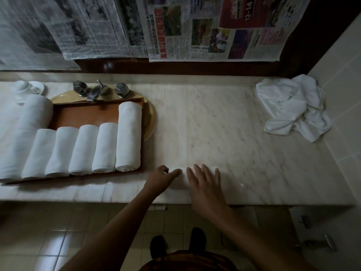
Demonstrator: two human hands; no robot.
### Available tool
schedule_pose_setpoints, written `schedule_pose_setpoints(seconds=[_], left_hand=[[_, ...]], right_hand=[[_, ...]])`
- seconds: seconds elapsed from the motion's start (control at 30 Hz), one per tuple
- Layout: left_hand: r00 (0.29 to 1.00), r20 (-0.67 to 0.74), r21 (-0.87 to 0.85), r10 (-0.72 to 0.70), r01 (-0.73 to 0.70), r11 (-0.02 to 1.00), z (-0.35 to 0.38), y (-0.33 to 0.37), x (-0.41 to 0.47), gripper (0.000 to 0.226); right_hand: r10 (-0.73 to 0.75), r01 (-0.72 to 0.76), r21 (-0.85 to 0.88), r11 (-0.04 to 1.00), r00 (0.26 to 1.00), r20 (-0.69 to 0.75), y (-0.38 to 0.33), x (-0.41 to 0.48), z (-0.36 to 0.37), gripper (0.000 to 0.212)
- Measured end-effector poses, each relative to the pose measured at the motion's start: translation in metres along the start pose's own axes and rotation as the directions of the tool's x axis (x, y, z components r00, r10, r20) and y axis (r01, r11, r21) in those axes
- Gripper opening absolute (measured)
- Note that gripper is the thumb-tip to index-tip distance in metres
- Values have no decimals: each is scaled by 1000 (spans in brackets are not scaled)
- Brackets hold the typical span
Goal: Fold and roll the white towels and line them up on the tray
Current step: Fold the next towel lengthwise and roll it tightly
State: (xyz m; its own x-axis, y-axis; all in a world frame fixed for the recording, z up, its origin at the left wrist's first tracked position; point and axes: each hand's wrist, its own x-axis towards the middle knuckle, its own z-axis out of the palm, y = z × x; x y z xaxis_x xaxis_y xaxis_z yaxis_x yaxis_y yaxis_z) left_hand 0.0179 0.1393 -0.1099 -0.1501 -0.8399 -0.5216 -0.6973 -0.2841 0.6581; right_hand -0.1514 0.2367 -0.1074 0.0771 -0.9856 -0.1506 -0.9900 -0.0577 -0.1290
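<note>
A white towel (182, 178), rolled sideways, lies near the front edge of the marble counter (224, 133). My left hand (162, 179) holds the roll's left end with curled fingers. My right hand (205, 184) rests flat on top of the roll, fingers straight and spread. To the left, a brown wooden tray (86, 115) holds several rolled white towels (129, 135) lined up side by side. A heap of unfolded white towels (291, 106) lies at the counter's back right corner.
A yellow basin (151, 122) lies under the tray, with a metal tap and two knobs (99, 90) behind it. White cups and a saucer (27, 88) stand at the back left. Newspapers (175, 28) hang over the mirror. A tiled wall (343, 94) borders the right.
</note>
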Motion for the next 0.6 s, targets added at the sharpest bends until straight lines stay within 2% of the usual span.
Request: schedule_pose_setpoints(seconds=[0.13, 0.2, 0.3, 0.43, 0.5, 0.6], left_hand=[[995, 51, -51, -87, 90, 995, 0, 0, -2, 56], [986, 106, -198, -126, 145, 969, -1, 2, -4, 54], [970, 184, -496, -156, 229, 837, -2, 9, -8, 50], [949, 258, -757, -182, 315, 573, 4, 17, -11, 52], [950, 255, -790, -178, 311, 529, 8, 20, -14, 57], [958, 215, -794, -192, 286, 536, 12, 20, -18, 56]], right_hand=[[1, 4, -71, 997, 997, 76, 11, 16, 3, 109], [-8, 18, -90, 996, 993, 115, 17, 32, -2, 116], [-43, 59, -122, 991, 991, 130, 25, 51, -12, 107], [-106, 115, -76, 990, 988, 112, 32, 61, -18, 87], [-170, 173, -45, 984, 984, 46, 33, 51, -16, 87], [-232, 233, 11, 972, 970, -71, 33, 34, -12, 91]])
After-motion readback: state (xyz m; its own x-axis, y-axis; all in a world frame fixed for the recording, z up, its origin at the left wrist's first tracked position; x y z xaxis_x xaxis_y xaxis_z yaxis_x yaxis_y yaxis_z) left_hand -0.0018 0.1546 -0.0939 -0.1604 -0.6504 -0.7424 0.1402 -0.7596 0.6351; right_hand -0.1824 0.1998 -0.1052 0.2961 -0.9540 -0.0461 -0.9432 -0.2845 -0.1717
